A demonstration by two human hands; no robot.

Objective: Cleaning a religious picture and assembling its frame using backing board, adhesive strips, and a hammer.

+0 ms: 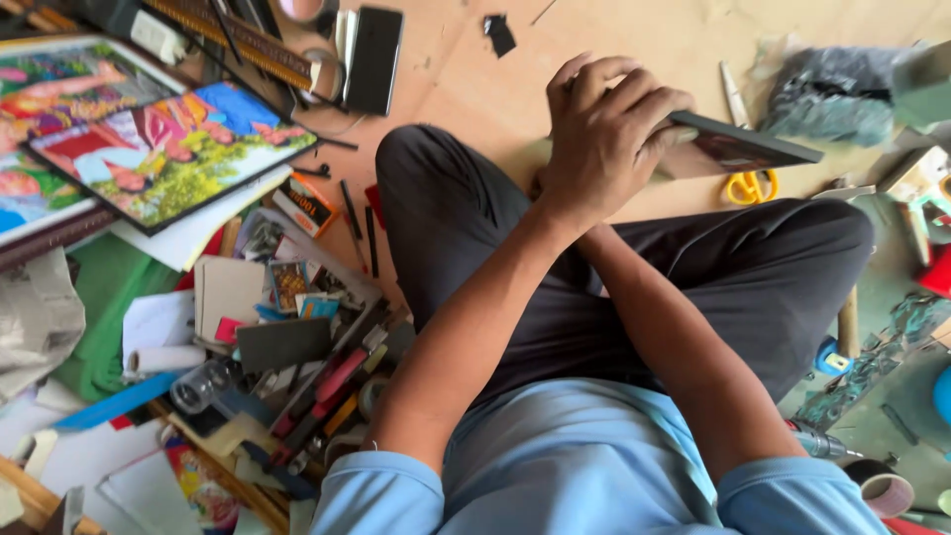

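Small dark picture frame [738, 149] on plywood floor [475, 89], just beyond person's knees; long axis runs 9-to-3 o'clock, slightly tilted. Left hand [604, 139] on top, fingers [659, 109] curled, gripping frame's near end. Right hand hidden beneath left; grip cannot tell. Yellow-handled scissors [750, 186] at 5 o'clock of frame. Colourful framed painting [168, 149] well apart at 9 o'clock.

A bare plywood floor [466, 69] lay in soft, even light. Left of it sat a green mat [109, 297]; right of it, a grey-green surface [892, 396].
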